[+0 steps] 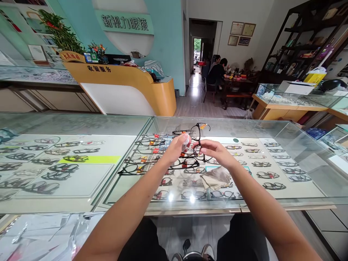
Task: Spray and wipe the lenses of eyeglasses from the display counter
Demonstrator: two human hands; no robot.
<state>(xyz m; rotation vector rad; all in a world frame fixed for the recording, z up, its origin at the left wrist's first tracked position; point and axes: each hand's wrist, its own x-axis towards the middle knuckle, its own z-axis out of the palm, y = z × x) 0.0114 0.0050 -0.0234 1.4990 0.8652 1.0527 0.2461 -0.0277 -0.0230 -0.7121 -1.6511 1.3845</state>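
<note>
My left hand [176,148] is closed around a small spray bottle [186,141] with a whitish top, mostly hidden by the fingers. Just to its right, my right hand [213,150] pinches a pair of black-framed eyeglasses [195,132], held on end above the glass counter [127,188]. One lens points up, close to the bottle, and the other is lower, by my fingers. Several dark eyeglasses with orange tags [136,168] lie on the counter under and left of my hands. A crumpled beige cloth [216,177] rests below my right hand.
Inside the counter are rows of eyeglasses [274,186]. A second glass case [67,203] adjoins it on the left, with plastic-wrapped papers [40,235] in front. Beyond stands a yellow-and-white reception desk [163,96]. People [217,72] sit at a table in the back.
</note>
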